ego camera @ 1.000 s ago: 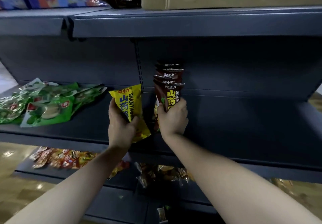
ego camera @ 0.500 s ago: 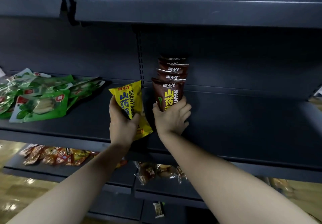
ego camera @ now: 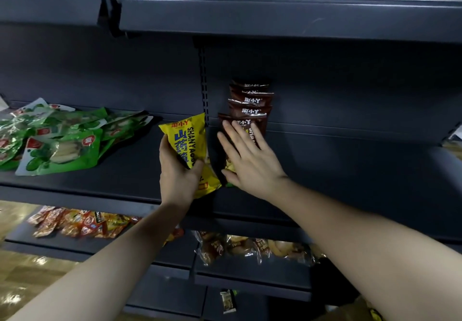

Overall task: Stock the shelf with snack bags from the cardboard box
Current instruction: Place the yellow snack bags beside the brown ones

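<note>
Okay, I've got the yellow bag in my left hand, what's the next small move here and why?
Probably stand the yellow bag upright on the shelf, just left of the brown bags. The left hand grips it tilted there, while the right hand lies flat against the front of the row, steadying it.

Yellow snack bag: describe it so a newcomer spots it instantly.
Look at the middle dark shelf, just left of the slotted upright. The yellow snack bag is gripped by the left hand. It is the only yellow pack, beside the row of brown bags.
</note>
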